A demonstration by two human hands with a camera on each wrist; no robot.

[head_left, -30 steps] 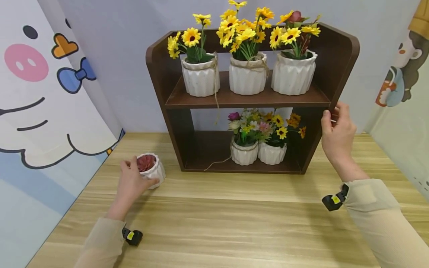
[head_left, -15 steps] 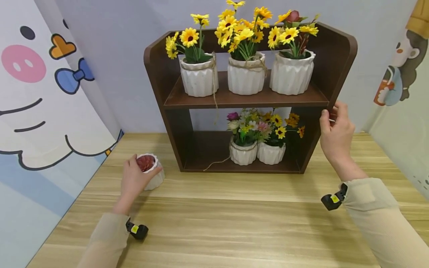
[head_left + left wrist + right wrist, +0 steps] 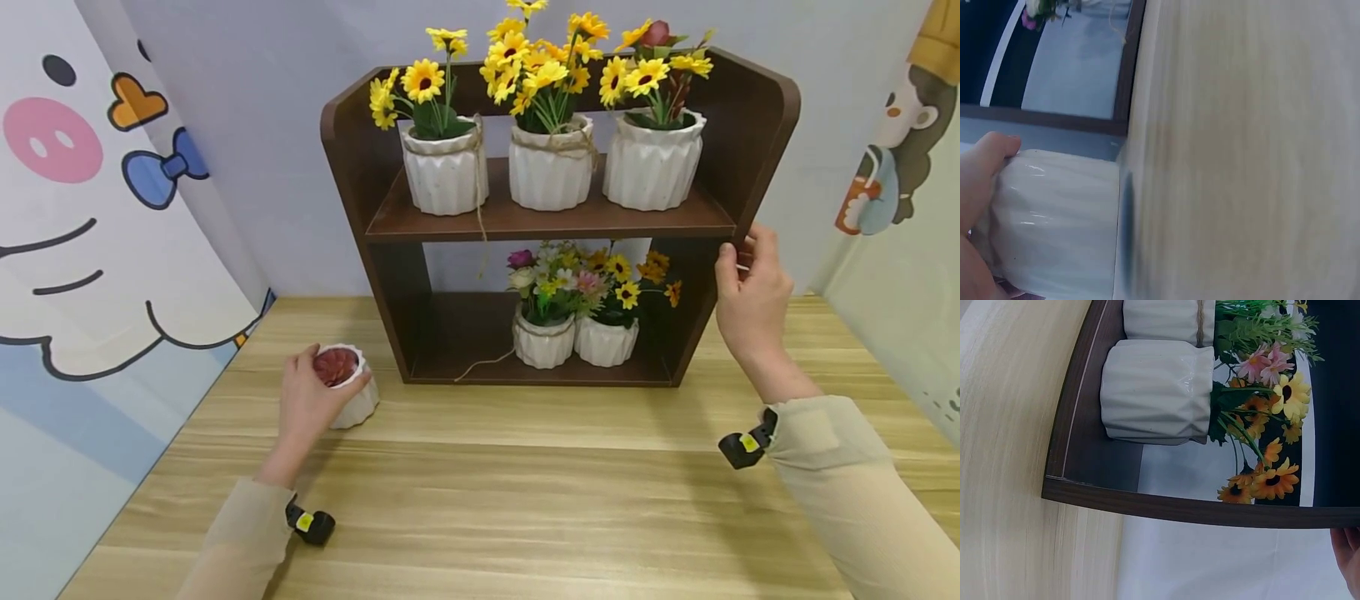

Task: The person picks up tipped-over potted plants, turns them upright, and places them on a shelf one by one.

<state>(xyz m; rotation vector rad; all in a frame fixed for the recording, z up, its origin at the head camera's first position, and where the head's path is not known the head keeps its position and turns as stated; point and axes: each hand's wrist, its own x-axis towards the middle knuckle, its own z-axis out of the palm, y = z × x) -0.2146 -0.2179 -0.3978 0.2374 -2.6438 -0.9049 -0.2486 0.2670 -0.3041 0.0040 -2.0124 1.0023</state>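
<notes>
In the head view my left hand (image 3: 311, 404) grips a small white ribbed pot (image 3: 358, 406) at the left of the shelf, its thumb and fingers around the rim. A dark red succulent (image 3: 335, 367) fills the top of this pot. The left wrist view shows the pot (image 3: 1060, 219) side-on, with a narrow shadow at its base; whether it touches the table I cannot tell. My right hand (image 3: 753, 308) rests its fingertips against the outer right side of the dark brown two-tier shelf (image 3: 547, 225), its fingers partly hidden. In the right wrist view, only fingers (image 3: 1349, 556) show.
Three white pots (image 3: 551, 171) with yellow flowers stand on the upper tier. Two flower pots (image 3: 1157, 390) sit toward the right of the lower tier, beside a bare stretch of board (image 3: 457, 333). Wood-grain table (image 3: 525, 500) lies in front; printed walls stand either side.
The left hand has closed further round the succulent pot and shifted slightly right with it. The right hand stays against the shelf's side.
</notes>
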